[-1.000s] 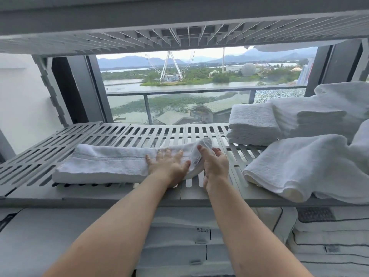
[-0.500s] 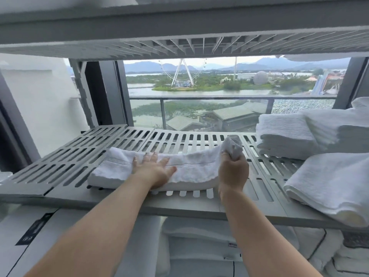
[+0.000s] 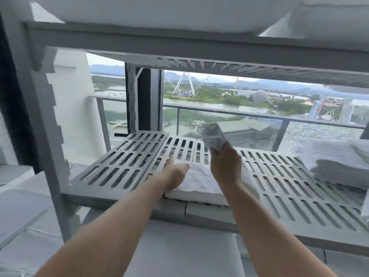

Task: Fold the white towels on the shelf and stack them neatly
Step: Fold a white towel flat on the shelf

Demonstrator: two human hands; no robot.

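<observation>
on the slatted grey shelf (image 3: 127,172) the white towel (image 3: 201,184) lies near the front edge, the left hand (image 3: 175,172) spread flat, pressing its left part, while the right hand (image 3: 225,166) grips the towel's lifted right end, with a stack of folded towels (image 3: 337,162) well apart at right.

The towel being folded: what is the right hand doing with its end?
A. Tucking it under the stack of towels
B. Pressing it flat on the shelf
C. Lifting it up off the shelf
C: the right hand has a closed grip on the towel end, raised above the shelf, while the left hand lies on the towel.
</observation>
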